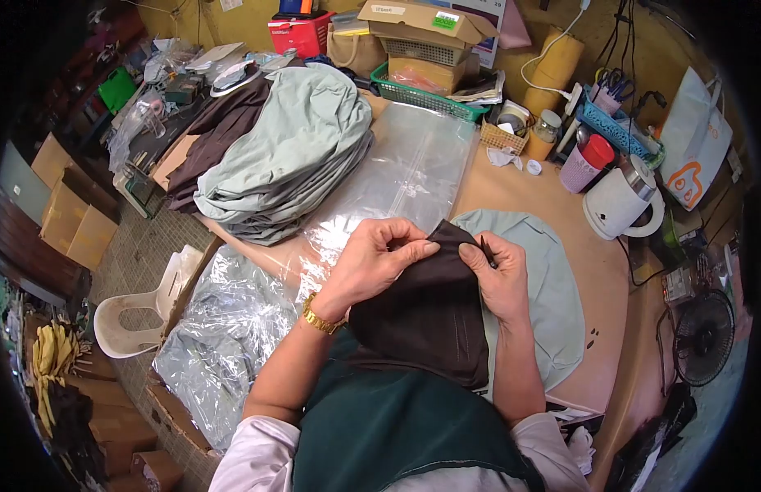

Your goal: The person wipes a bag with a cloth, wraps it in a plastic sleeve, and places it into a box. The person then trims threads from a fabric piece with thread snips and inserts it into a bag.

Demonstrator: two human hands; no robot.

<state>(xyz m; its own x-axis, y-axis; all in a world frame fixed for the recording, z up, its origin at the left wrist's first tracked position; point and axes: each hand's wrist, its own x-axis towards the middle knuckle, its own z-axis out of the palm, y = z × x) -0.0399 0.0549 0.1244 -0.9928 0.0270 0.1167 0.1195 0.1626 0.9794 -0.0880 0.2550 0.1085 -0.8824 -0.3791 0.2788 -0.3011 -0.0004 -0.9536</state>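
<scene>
A dark brown piece of cloth (421, 320) hangs between my two hands, over my dark green apron (397, 435). My left hand (380, 258) pinches its upper edge between thumb and fingertips. Close by, my right hand (497, 275) grips the same cloth near its top corner. A small dark pointed thing (487, 250) shows among the right fingers; its kind is unclear. Behind the right hand, a pale grey-green cloth piece (544, 287) lies flat on the table (610, 328).
Clear plastic bags (413, 164) lie mid-table, beside a heap of pale green and brown cloth (290, 139). Wrapped cloth fills a carton (224, 336) at left, near a plastic chair (143, 303). A white kettle (614, 201), blue basket (614, 123) and black fan (704, 336) stand right.
</scene>
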